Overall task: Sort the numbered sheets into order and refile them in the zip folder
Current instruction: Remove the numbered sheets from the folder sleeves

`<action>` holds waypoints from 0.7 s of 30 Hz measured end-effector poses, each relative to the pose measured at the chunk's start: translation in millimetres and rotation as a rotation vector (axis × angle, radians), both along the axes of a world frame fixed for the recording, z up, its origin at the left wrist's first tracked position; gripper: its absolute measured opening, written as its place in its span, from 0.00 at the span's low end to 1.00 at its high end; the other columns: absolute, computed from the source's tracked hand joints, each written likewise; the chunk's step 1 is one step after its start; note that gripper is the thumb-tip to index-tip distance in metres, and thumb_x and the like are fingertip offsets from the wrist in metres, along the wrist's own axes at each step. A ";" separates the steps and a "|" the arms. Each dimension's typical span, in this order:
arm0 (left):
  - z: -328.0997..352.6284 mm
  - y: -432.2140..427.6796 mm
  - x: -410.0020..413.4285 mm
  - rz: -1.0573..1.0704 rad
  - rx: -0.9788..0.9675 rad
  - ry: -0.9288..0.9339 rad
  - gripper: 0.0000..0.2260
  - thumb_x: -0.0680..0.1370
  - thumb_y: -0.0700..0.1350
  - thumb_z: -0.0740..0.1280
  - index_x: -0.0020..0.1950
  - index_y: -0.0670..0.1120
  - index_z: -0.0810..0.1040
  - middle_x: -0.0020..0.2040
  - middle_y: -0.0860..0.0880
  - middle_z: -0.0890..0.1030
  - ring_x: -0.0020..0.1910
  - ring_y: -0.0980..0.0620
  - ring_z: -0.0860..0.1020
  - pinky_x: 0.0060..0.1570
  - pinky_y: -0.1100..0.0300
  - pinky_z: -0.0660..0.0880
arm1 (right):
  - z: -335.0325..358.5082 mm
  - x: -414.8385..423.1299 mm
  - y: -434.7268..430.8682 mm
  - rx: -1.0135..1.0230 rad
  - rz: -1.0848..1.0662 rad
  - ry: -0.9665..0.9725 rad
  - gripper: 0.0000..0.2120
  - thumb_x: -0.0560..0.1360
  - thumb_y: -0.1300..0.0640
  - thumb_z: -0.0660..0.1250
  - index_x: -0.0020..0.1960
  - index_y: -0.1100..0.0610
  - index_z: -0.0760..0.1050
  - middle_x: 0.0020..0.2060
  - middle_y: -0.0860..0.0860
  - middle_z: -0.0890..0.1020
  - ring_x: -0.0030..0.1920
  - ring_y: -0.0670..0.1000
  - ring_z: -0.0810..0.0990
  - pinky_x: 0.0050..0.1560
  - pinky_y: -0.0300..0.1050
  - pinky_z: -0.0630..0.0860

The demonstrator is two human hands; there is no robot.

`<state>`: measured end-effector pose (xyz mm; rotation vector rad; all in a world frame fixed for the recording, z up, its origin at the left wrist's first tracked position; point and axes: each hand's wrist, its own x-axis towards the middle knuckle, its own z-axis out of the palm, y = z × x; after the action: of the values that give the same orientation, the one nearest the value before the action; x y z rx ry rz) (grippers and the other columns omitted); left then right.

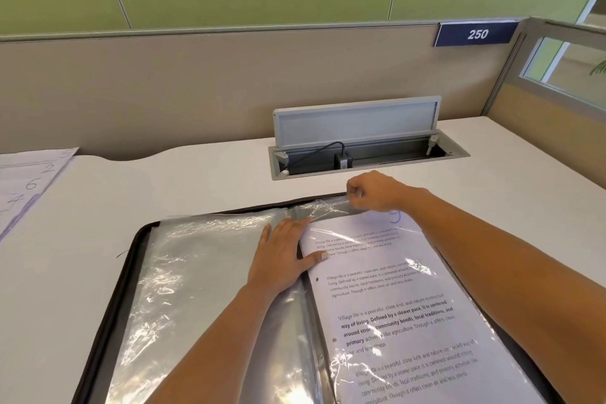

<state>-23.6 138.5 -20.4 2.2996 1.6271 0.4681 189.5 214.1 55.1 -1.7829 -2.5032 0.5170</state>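
Right hand (373, 192) grip pinches sleeve (328, 207) top above sheet (393, 289); left hand (282, 256) lies flat.

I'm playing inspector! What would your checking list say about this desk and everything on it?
Surface: white desk, smooth and pale.
Job's things: open zip folder; printed sheet inside the right sleeve; loose numbered sheets at the far left edge.
Clutter: nothing seen.
Hands: left hand lies flat by the spine; right hand pinches the right sleeve's top edge.
Cables: black plug with its cable in the open socket box.
Surroundings: beige partition, sign reading 250.
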 end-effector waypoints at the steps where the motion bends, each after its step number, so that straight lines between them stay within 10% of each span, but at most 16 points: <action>1: -0.2 0.1 -0.2 0.000 0.007 0.000 0.33 0.75 0.65 0.59 0.76 0.52 0.56 0.74 0.54 0.62 0.75 0.55 0.54 0.74 0.52 0.43 | 1.2 -1.9 1.3 -0.043 -0.017 0.000 0.09 0.79 0.58 0.59 0.49 0.62 0.75 0.42 0.54 0.77 0.43 0.53 0.73 0.43 0.42 0.67; 6: -1.2 -0.7 -0.2 0.005 0.016 -0.017 0.34 0.75 0.65 0.60 0.76 0.52 0.57 0.74 0.53 0.62 0.75 0.54 0.54 0.74 0.52 0.44 | -1.1 -6.3 14.7 -0.141 -0.137 -0.017 0.17 0.82 0.56 0.50 0.51 0.63 0.74 0.43 0.57 0.81 0.33 0.47 0.77 0.37 0.38 0.69; 21: -3.5 -0.8 -2.0 0.043 0.054 -0.185 0.34 0.74 0.61 0.65 0.75 0.49 0.59 0.73 0.50 0.65 0.72 0.51 0.61 0.73 0.51 0.53 | 9.7 -21.8 33.8 -0.401 -0.036 -0.402 0.11 0.70 0.52 0.73 0.42 0.58 0.74 0.38 0.50 0.76 0.41 0.52 0.77 0.42 0.40 0.72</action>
<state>-25.6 137.6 -23.9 2.1892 1.5947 0.7206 167.7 247.9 64.9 -2.2688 -2.7685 0.7747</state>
